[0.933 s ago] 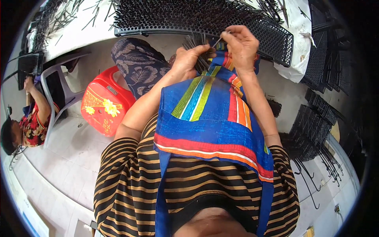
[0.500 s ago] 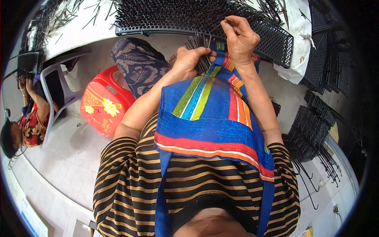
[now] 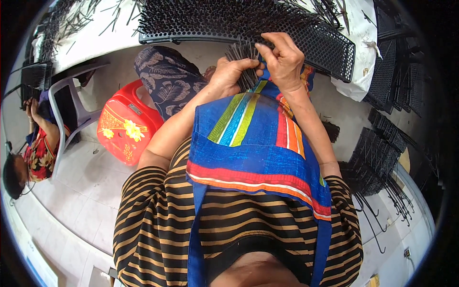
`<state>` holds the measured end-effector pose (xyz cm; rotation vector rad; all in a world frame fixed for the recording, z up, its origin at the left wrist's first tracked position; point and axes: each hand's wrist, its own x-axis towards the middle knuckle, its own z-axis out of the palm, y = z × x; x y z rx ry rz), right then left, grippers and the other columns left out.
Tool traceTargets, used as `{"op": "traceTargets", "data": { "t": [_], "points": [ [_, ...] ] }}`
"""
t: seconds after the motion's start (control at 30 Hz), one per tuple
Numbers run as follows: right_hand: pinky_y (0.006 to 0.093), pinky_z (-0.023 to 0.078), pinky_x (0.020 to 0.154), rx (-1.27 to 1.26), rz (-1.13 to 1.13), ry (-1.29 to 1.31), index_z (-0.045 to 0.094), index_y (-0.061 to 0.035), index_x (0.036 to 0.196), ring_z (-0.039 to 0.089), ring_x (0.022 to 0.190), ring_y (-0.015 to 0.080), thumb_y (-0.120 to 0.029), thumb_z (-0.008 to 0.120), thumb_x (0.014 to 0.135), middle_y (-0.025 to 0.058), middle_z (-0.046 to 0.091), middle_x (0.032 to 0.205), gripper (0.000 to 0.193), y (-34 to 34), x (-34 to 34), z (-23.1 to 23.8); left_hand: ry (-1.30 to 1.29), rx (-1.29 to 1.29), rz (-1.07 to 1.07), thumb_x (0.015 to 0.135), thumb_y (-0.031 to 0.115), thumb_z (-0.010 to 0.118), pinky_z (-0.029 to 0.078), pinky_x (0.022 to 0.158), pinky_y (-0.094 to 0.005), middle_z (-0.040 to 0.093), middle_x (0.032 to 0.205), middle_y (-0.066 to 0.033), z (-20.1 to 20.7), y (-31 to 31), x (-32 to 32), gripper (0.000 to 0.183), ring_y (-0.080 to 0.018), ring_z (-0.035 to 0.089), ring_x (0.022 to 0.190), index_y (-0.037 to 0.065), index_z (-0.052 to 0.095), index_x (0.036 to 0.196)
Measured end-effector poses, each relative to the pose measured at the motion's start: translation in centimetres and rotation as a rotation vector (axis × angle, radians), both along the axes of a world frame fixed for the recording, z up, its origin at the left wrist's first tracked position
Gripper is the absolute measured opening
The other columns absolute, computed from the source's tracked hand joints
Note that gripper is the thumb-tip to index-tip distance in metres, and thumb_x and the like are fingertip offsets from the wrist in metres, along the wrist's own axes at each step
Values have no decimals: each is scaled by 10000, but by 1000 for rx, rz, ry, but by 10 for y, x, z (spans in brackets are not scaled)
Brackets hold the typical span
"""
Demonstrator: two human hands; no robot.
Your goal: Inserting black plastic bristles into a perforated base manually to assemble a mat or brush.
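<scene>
My left hand (image 3: 228,75) is wrapped round a bundle of thin dark sticks (image 3: 242,51), whose tips fan out above the thumb. Just to the right of it is my right hand (image 3: 283,61), with the thumb and fingers bent together near the bundle's tips. Whatever that hand pinches, if anything, is too small to make out. Beyond both hands stands a black perforated rack (image 3: 337,56), densely filled with upright dark sticks (image 3: 215,21). Its right end shows bare holes. A blue apron with coloured stripes (image 3: 244,119) covers my lap below the hands.
The rack rests on a white-covered table (image 3: 95,40) with loose dark sticks scattered on it. A red plastic stool (image 3: 129,124) stands at my left. Farther left, another person (image 3: 40,148) sits by a pale chair (image 3: 60,110). Black racks (image 3: 375,158) and hooks occupy the right side.
My right hand has come left and slightly nearer, from the rack's edge toward the bundle. The left hand keeps its hold on the sticks, nearly still.
</scene>
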<state>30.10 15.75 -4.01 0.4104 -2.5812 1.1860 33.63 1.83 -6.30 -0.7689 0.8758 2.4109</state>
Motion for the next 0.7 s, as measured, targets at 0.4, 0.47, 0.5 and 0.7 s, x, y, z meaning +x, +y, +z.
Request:
{"op": "traceTargets", "data": {
  "t": [0.4,0.47,0.5,0.7],
  "points": [
    [228,479,556,-332,-170,12,657,-24,850,607,603,68,4,706,779,44,677,753,91,11,-17,-5,-13,-170,-42,820,-41,603,562,520,-319,685,863,-190,-4,1,0,122,-229,677,683,-81,626,933],
    [248,484,549,-220,-138,141,660,-37,834,620,596,102,6,709,764,57,661,745,96,6,-21,-3,-24,-166,-49,820,-40,602,563,521,-318,684,853,-193,-3,0,-1,112,-231,677,679,-88,625,919],
    [260,492,550,-177,-71,222,661,-38,836,629,605,133,14,705,755,64,657,748,106,6,-23,-2,-35,-161,-57,821,-39,600,564,522,-317,683,844,-197,-2,0,-1,104,-234,677,675,-96,624,905],
    [302,514,578,-173,-10,197,675,-53,861,655,669,246,27,691,728,91,654,769,156,7,-20,2,-75,-131,-18,822,-35,608,571,536,-316,675,816,-206,-1,1,0,104,-233,670,643,-101,619,902]
  ]
}}
